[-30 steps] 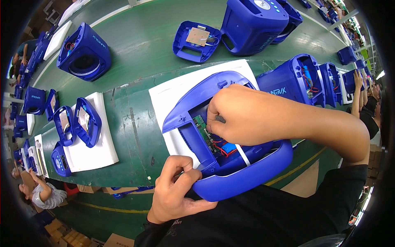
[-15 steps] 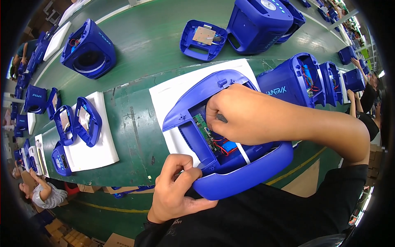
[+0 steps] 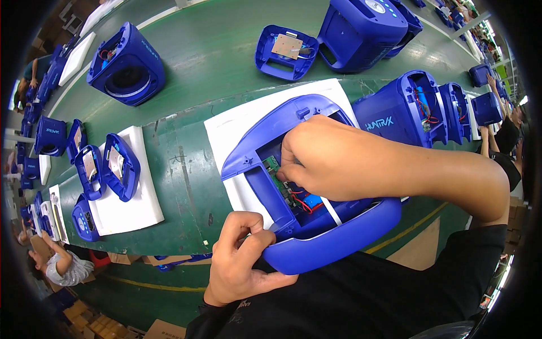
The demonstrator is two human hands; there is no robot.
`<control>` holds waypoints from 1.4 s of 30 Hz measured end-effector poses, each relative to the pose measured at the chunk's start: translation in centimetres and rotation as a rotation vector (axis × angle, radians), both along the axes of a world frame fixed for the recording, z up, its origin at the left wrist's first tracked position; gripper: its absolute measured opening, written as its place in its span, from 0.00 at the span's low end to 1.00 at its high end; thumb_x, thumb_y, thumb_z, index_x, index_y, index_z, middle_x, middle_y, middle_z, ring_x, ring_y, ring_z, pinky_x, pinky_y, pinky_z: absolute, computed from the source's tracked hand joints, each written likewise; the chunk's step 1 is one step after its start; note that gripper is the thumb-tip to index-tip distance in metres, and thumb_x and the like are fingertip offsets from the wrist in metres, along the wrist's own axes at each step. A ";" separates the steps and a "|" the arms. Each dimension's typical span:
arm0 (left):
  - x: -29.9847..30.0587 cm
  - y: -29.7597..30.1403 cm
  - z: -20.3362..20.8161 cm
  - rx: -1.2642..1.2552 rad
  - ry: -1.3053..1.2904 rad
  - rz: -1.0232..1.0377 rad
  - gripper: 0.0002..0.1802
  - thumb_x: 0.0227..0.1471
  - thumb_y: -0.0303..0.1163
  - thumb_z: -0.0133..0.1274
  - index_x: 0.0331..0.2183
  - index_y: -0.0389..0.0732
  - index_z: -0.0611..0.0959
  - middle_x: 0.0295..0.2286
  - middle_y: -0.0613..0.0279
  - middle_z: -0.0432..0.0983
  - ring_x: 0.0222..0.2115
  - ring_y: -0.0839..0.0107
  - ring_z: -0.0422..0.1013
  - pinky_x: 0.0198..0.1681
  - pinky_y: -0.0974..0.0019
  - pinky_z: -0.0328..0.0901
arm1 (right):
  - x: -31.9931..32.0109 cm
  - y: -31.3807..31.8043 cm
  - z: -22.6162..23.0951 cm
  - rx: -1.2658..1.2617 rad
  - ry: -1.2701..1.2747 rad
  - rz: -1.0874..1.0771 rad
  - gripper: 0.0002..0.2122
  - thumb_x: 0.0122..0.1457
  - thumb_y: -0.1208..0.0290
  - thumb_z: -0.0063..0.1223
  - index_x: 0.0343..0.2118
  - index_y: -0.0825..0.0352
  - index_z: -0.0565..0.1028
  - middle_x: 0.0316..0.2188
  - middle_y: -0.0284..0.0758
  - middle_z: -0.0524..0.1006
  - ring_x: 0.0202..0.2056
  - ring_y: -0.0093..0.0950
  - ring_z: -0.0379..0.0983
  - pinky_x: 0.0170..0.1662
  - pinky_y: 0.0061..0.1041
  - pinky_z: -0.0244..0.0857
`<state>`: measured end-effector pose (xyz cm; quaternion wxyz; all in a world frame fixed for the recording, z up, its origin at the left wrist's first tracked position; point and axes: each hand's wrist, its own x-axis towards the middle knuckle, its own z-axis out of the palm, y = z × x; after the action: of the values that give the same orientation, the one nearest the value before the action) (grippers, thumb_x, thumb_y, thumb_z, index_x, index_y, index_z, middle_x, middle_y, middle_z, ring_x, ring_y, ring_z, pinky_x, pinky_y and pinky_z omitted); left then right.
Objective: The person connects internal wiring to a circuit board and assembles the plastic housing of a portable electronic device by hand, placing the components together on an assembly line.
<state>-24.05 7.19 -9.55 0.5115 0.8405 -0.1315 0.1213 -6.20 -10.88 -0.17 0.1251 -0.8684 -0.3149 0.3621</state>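
A blue speaker housing lies in front of me with its opening facing up. My left hand is closed around its near left edge, by the side slot. Reaching in from the right, my right hand is inside the opening with thumb and fingers bent together at the green circuit board. Whatever those fingertips hold, if anything, is hidden. Red wires and a blue battery pack show just below that hand. A white strip crosses the opening beside them.
White foam lies under the housing. More blue speakers stand at the right. Beyond, a green conveyor carries a speaker and a panel with a tan board. Panels rest on foam at left. Co-workers sit along the line.
Speakers and the panel on the far conveyor have shifted slightly right. My right hand's fingers have moved a little at the circuit board, and a dark gap between them no longer shows.
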 end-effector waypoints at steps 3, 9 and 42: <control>0.0 0.0 0.1 0.001 0.008 0.005 0.27 0.32 0.33 0.81 0.34 0.36 0.84 0.37 0.56 0.70 0.30 0.68 0.71 0.29 0.66 0.70 | 0.0 -0.2 -0.8 0.018 -0.026 -0.005 0.12 0.68 0.71 0.57 0.36 0.76 0.86 0.31 0.55 0.84 0.38 0.51 0.84 0.46 0.44 0.77; 0.1 0.0 -0.2 0.009 -0.002 -0.007 0.27 0.32 0.33 0.81 0.34 0.36 0.84 0.37 0.56 0.70 0.30 0.67 0.71 0.29 0.66 0.70 | 0.1 -0.7 -1.7 0.087 -0.073 0.063 0.12 0.66 0.73 0.53 0.36 0.77 0.84 0.32 0.56 0.84 0.38 0.52 0.84 0.46 0.44 0.77; -2.5 0.6 -0.4 -0.062 -0.106 0.162 0.37 0.37 0.36 0.86 0.44 0.33 0.81 0.42 0.50 0.76 0.28 0.74 0.75 0.30 0.72 0.72 | -11.0 -16.6 -5.4 0.694 0.000 -0.528 0.29 0.47 0.68 0.86 0.50 0.73 0.81 0.45 0.39 0.84 0.44 0.28 0.82 0.50 0.27 0.74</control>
<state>-26.50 7.80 -9.91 0.5180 0.8246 -0.0864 0.2105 -17.19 -27.48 -5.53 0.4978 -0.8256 -0.1851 0.1906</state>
